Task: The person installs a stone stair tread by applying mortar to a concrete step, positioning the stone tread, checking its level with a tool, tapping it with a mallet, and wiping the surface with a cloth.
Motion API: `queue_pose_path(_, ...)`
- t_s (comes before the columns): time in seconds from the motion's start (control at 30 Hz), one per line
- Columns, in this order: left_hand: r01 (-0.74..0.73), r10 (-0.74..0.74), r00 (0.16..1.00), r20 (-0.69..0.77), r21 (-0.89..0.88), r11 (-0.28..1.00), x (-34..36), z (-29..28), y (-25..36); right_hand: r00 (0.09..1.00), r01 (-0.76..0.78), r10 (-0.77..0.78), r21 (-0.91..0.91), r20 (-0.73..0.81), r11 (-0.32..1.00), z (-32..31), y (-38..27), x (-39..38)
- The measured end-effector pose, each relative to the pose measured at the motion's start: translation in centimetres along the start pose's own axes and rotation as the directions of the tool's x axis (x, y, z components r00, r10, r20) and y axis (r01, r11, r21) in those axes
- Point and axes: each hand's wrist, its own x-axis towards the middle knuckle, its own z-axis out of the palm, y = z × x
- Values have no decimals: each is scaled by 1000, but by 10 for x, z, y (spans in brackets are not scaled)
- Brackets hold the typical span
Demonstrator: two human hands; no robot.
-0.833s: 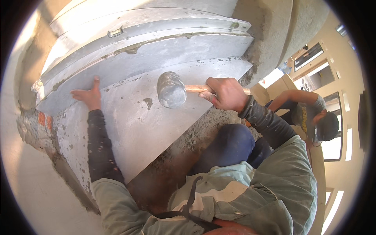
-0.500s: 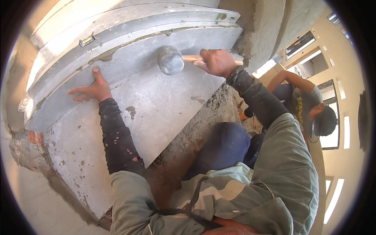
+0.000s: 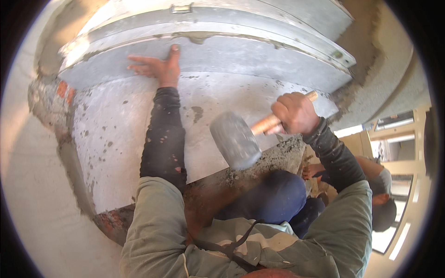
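My left hand (image 3: 160, 67) presses on the grey upright stone riser (image 3: 220, 53) of a step, fingers spread and thumb up near its mortared top edge. My right hand (image 3: 292, 113) grips the wooden handle of a rubber mallet (image 3: 234, 139), whose grey head is blurred above the lower edge of the pale, mortar-speckled tread slab (image 3: 111, 153). A long metal level (image 3: 218, 16) with small vials lies along the top of the riser.
Rough mortar and exposed brick (image 3: 62, 95) edge the step at left, beside a plastered wall (image 3: 32, 185). A curved concrete wall (image 3: 394, 78) rises at right. A co-worker in a dark cap (image 3: 382, 215) crouches lower right, with windows and openings beyond.
The mallet has moved from near the riser down toward me, its head now tilted. The view has shifted, with the stair appearing higher. My left hand remains on the riser, fingers spread.
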Motion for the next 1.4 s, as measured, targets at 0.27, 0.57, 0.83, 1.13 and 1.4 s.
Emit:
queue_pose_path(0.27, 43, -28, 995, 100, -153, 987, 9, -21, -10, 990, -103, 103, 4, 94, 995, 26, -15, 34)
queue_pose_path(0.57, 88, -58, 990, 130, -238, 967, -1, -26, 10, 971, -171, 164, 31, 174, 985, -10, -20, 93)
queue_pose_path(0.83, 238, -240, 971, 9, -164, 957, -55, -3, 49, 961, 277, -277, 40, 7, 960, -69, -87, 230)
queue_pose_path(1.13, -6, -9, 995, -99, -144, 990, -51, 4, 32, 945, 298, -250, -237, 210, 925, 28, -11, 306)
queue_pose_path(1.4, -20, 17, 1000, -15, -226, 974, -44, -12, 39, 931, 300, -258, -137, 258, 944, 28, -40, 329)
